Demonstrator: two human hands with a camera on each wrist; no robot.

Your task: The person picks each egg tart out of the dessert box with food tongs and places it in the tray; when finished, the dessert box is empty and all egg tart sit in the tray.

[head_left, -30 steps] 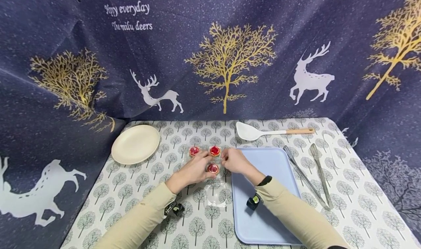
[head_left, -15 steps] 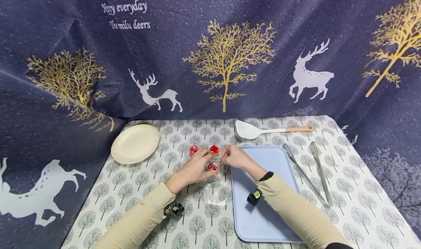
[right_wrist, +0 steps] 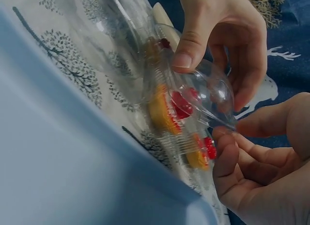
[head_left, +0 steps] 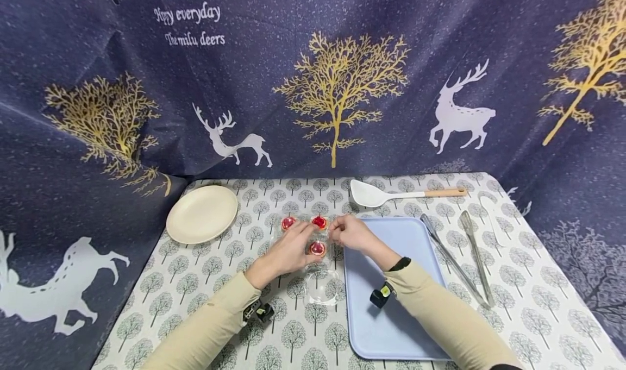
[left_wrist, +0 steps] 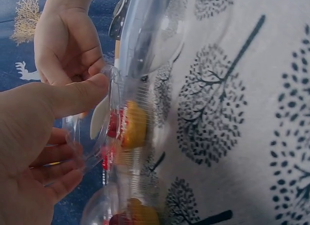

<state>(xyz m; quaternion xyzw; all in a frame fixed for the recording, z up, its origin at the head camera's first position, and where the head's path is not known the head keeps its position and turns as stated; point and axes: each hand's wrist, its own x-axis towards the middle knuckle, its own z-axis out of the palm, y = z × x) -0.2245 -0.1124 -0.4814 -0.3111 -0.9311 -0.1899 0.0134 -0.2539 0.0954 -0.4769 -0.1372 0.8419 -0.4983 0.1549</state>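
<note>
Three small tarts with red tops sit in clear plastic clamshell packaging: a front tart, a back left tart and a back right tart. My left hand holds a clear domed lid above the front tart, with the thumb on one side of its rim and fingers on the other. From the right, my right hand pinches the edge of that same lid between thumb and forefinger. In the right wrist view, the yellow side of a tart shows below the dome.
Another clear lid section lies in front of the tarts. A blue tray is under my right forearm. Around them lie a cream plate, a white spatula, metal tongs and a thin white utensil.
Both hands stay almost in place on the lid. The right wrist has turned slightly and shifted a little to the right.
</note>
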